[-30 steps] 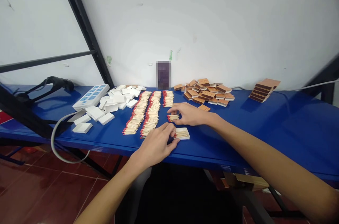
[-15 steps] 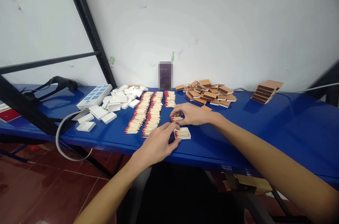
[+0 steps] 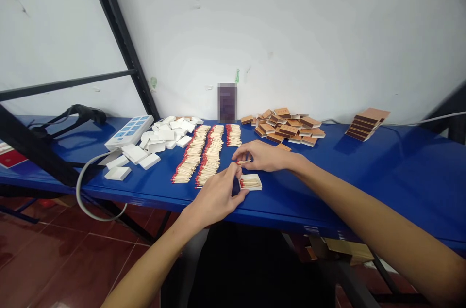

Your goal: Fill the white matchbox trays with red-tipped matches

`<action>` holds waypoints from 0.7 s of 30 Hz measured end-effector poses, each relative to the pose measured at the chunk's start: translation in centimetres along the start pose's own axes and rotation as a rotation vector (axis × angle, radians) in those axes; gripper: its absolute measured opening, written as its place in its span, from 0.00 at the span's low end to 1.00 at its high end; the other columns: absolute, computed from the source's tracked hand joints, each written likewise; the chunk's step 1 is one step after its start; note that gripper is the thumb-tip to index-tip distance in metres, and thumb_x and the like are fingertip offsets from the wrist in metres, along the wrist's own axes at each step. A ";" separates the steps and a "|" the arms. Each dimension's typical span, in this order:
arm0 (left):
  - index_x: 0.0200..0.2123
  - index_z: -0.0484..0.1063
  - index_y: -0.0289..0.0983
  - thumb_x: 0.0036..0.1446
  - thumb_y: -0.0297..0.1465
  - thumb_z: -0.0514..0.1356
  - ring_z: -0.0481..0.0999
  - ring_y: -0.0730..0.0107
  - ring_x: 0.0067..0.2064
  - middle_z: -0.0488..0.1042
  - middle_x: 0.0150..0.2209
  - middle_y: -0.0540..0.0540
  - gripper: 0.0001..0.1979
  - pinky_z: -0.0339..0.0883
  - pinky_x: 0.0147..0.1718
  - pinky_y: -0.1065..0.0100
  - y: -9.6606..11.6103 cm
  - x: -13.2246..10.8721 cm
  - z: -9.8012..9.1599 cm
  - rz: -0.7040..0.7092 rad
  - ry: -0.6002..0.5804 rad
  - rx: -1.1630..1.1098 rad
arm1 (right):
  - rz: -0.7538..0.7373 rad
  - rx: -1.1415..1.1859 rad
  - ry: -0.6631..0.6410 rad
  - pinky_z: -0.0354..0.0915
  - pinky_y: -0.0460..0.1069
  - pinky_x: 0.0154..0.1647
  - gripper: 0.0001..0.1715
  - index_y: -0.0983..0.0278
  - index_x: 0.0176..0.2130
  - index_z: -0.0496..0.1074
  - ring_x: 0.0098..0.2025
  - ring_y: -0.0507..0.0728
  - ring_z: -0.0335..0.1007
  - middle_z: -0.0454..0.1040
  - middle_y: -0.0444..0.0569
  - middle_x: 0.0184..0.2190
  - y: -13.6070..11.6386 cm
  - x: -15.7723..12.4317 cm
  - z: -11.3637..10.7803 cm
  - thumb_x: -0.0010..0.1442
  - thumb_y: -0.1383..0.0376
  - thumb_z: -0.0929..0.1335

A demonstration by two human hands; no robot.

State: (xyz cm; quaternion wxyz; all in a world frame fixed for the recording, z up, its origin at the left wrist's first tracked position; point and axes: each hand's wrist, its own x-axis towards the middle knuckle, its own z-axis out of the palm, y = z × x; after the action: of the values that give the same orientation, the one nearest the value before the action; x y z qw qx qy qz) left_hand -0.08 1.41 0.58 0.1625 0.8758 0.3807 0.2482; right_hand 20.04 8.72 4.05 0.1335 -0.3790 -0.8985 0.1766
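Note:
A white matchbox tray (image 3: 257, 187) with a few red-headed matches (image 3: 250, 183) in it lies on the blue table near the front edge. Around its left end curves my left hand (image 3: 216, 194), its thumb against the near side and a fingertip raised to the matches in my other hand. Just above the tray, my right hand (image 3: 264, 156) pinches a small bunch of matches (image 3: 244, 162) between thumb and fingers. Left of my hands lie two long rows of matches (image 3: 209, 155) and, behind, a shorter row (image 3: 233, 135).
White matchbox trays (image 3: 156, 146) are heaped at left beside a white-and-blue box (image 3: 130, 132). Brown matchbox sleeves (image 3: 287, 129) form a pile at the back, with a leaning stack (image 3: 367, 125) further right. A grey cable (image 3: 80, 191) loops over the front edge near a black frame post (image 3: 32, 148).
My left fingertip has risen from the tray's far edge to the matches in my right hand. The bunch there looks smaller. The tray has stayed in place.

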 end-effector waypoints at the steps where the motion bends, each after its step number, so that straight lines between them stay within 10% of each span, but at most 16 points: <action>1: 0.39 0.57 0.42 0.61 0.33 0.59 0.68 0.69 0.29 0.71 0.38 0.52 0.10 0.55 0.30 0.68 0.0 0.0 0.0 0.005 0.003 -0.001 | -0.006 -0.006 0.003 0.66 0.48 0.40 0.20 0.68 0.46 0.77 0.40 0.57 0.74 0.79 0.52 0.41 0.0 0.0 0.0 0.52 0.71 0.68; 21: 0.32 0.55 0.41 0.60 0.31 0.59 0.65 0.69 0.31 0.66 0.33 0.53 0.12 0.53 0.31 0.67 0.1 0.1 0.0 0.026 0.029 0.010 | 0.037 0.007 0.002 0.65 0.46 0.35 0.18 0.67 0.43 0.78 0.35 0.54 0.73 0.79 0.50 0.34 0.0 0.0 -0.3 0.50 0.71 0.68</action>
State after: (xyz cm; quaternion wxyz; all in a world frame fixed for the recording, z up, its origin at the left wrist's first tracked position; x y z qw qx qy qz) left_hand 0.04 1.46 0.62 0.1494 0.8778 0.3729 0.2608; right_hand 20.17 8.78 4.28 0.1322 -0.3951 -0.8907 0.1819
